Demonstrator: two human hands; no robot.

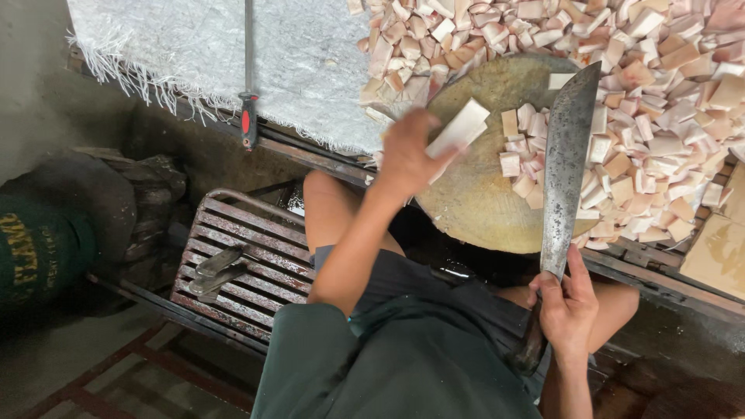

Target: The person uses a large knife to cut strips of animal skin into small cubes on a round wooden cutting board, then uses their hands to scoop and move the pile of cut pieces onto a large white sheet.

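From the head view, we've got our left hand closed around a long pale strip of meat, held over the round wooden chopping block. Our right hand is wrapped tight on the handle of a big cleaver, its blade lying across the block. Small cut cubes sit beside the blade, and a huge heap of cubes covers the counter beyond. We'd judge most cutting done; this strip remains whole.
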